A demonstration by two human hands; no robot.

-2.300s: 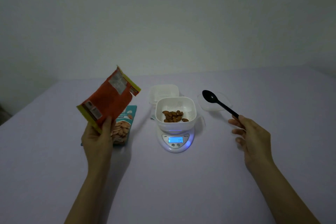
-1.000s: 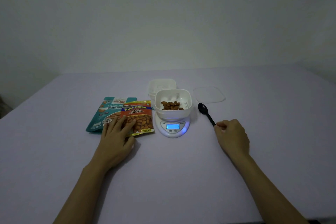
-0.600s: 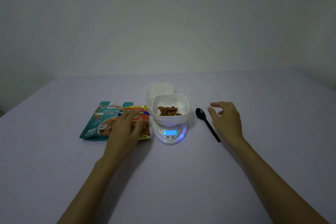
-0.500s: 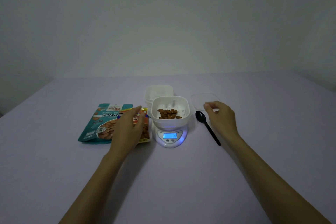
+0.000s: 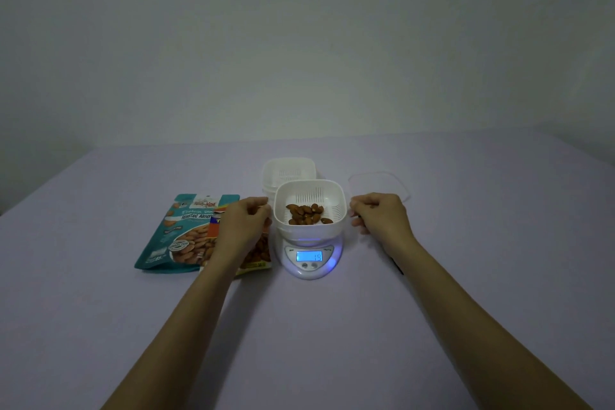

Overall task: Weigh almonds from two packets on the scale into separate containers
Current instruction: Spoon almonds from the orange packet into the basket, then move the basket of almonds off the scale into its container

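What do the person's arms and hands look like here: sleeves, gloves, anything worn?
Two bare arms. The left forearm and right forearm show no sleeve up to the frame's bottom edge. The left hand and right hand wear no gloves. No watch, band or ring shows, though the dim light could hide a thin ring. No markings are visible.

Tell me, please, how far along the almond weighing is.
Done: one portion of almonds sits in the white container on the lit scale. In hand: left hand and right hand flank that container, fingers curled, seemingly just short of it. Left: the second container behind looks empty, and the teal packet lies flat.
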